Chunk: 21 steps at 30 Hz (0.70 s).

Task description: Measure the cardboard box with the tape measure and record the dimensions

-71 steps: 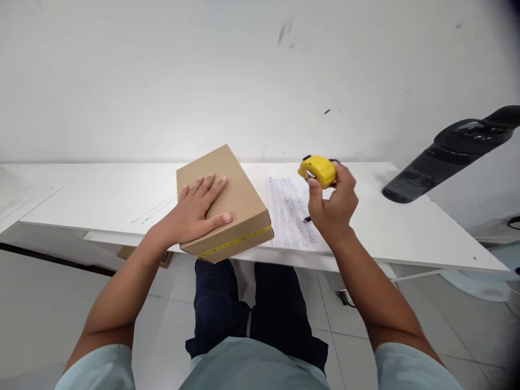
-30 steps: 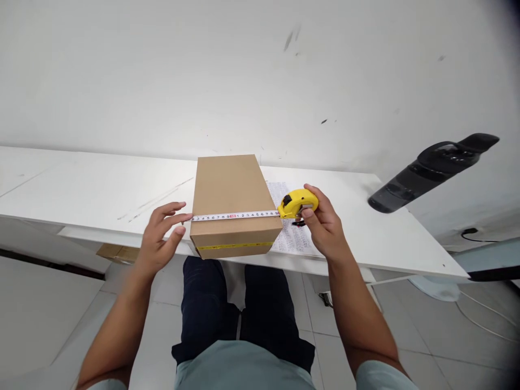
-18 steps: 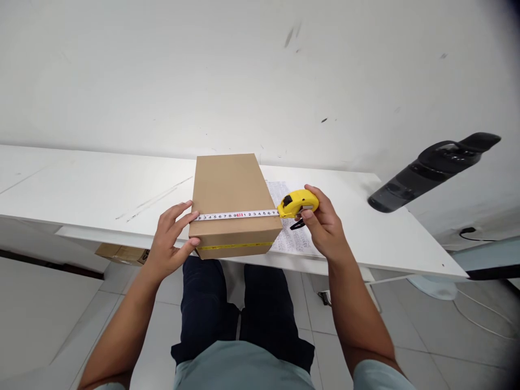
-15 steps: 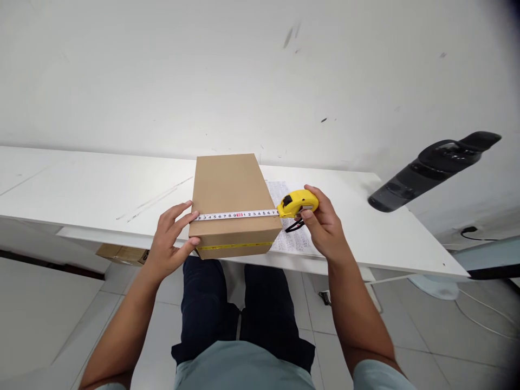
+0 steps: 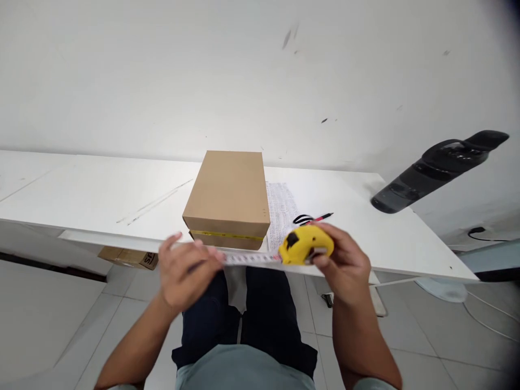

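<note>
A brown cardboard box [image 5: 229, 187] with a yellow strip along its front side sits on the white table. My right hand [image 5: 345, 265] grips the yellow tape measure [image 5: 305, 245] to the right of the box's near edge. From its case the white blade [image 5: 252, 259] runs leftward, in front of the box and apart from it. My left hand [image 5: 187, 271], somewhat blurred, is closed on the far end of this blade. Its fingertips cover the tape's end.
Handwritten paper [image 5: 281, 208] lies partly under the box, with a red and black pen [image 5: 324, 216] beside it. A dark bottle [image 5: 430, 173] stands on the table's right side. Below the table, another carton [image 5: 128, 257] is on the left.
The tape has come off the box's top and moved toward me, its exposed blade now shorter. My left hand has left the box's edge. The box has turned slightly, and the pen is uncovered.
</note>
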Tool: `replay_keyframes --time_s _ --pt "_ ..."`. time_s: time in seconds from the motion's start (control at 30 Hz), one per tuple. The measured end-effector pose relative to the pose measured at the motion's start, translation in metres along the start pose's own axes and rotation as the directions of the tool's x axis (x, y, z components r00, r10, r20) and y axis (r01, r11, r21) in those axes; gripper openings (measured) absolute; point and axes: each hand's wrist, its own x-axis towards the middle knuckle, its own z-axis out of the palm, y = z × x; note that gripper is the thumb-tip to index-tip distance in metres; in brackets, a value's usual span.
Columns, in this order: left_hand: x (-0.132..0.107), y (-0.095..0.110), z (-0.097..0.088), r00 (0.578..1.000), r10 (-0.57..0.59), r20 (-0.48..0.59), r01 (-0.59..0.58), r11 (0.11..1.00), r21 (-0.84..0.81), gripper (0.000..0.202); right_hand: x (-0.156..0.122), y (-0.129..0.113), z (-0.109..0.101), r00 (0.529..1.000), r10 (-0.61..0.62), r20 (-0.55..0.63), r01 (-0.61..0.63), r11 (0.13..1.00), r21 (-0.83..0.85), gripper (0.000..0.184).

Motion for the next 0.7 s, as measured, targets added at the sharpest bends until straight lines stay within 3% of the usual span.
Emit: replay_keyframes --time_s 0.07,0.13,0.2,0.27,0.33,0.43,0.53,0.6,0.7 --pt "-0.006 0.029 0.004 0.993 0.114 0.007 -0.114 0.992 -0.053 0.037 -0.02 -0.008 0.007 0.995 -0.021 0.103 0.015 0.998 0.056 0.047" --pt "-0.013 0.049 0.014 0.988 0.157 -0.009 -0.157 0.978 -0.135 0.032 -0.036 -0.015 0.014 0.983 -0.036 0.18 0.021 0.996 0.081 0.05" --pt "-0.018 0.059 0.026 0.989 0.132 -0.067 -0.143 0.971 -0.192 0.025 -0.041 -0.023 0.021 0.98 -0.033 0.198 0.02 0.997 0.068 0.052" --pt "-0.023 0.06 0.038 0.991 0.049 -0.128 -0.072 0.98 -0.186 0.02 -0.029 -0.029 0.028 0.984 -0.024 0.176 0.018 0.999 0.034 0.048" --pt "-0.027 0.06 0.048 0.983 -0.067 -0.171 0.044 0.99 -0.135 0.021 0.004 -0.031 0.039 0.989 -0.005 0.149 0.008 1.0 -0.019 0.042" --pt "-0.03 0.06 0.063 0.965 -0.235 -0.12 0.235 0.972 -0.012 0.033 0.085 -0.02 0.062 0.989 0.034 0.144 -0.015 0.991 -0.13 0.036" --pt "-0.028 0.059 0.079 0.932 -0.362 0.011 0.36 0.929 0.084 0.05 0.167 0.004 0.095 0.941 0.055 0.333 0.025 0.972 -0.232 0.039" --pt "-0.026 0.055 0.09 0.937 -0.35 0.001 0.347 0.93 0.117 0.063 0.205 0.02 0.117 0.875 0.126 0.467 0.09 0.906 -0.414 0.039" --pt "-0.024 0.046 0.104 0.965 -0.246 -0.091 0.26 0.943 0.208 0.082 0.23 0.037 0.139 0.829 0.152 0.538 0.17 0.848 -0.503 0.034"
